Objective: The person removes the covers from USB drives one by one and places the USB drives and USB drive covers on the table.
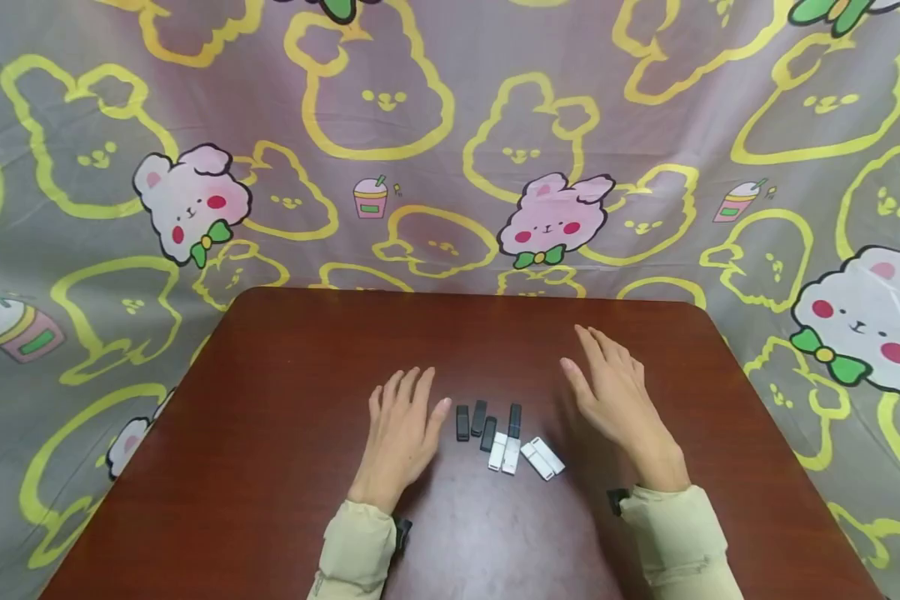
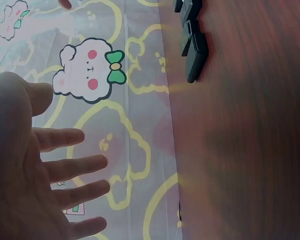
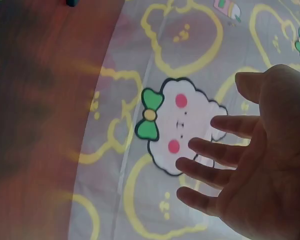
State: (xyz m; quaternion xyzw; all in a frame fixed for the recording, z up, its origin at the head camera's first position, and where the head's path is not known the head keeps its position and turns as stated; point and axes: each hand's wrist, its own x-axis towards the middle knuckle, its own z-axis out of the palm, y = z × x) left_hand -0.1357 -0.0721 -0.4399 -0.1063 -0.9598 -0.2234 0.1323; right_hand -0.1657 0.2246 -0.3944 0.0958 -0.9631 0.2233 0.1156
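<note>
Several small black sticks (image 1: 462,423), shaped like USB flash drives, lie in a loose group on the brown table. Just in front of them are several white sticks (image 1: 543,458) of like size, lying in two side-by-side pairs. My left hand (image 1: 401,437) hovers left of the group, fingers spread and thumb toward the nearest black stick, holding nothing. To the right of the group, my right hand (image 1: 621,398) is held over the table with its fingers extended, also holding nothing. The left wrist view shows part of the black group (image 2: 197,57) beyond the left palm (image 2: 15,170).
The reddish-brown table (image 1: 285,358) has rounded far corners. Close behind it and along both sides hangs a grey curtain (image 1: 435,183) printed with yellow outlines and white cartoon rabbits. Light-coloured sleeves (image 1: 356,546) cover both forearms, with a dark band piece (image 1: 402,533) at the left wrist.
</note>
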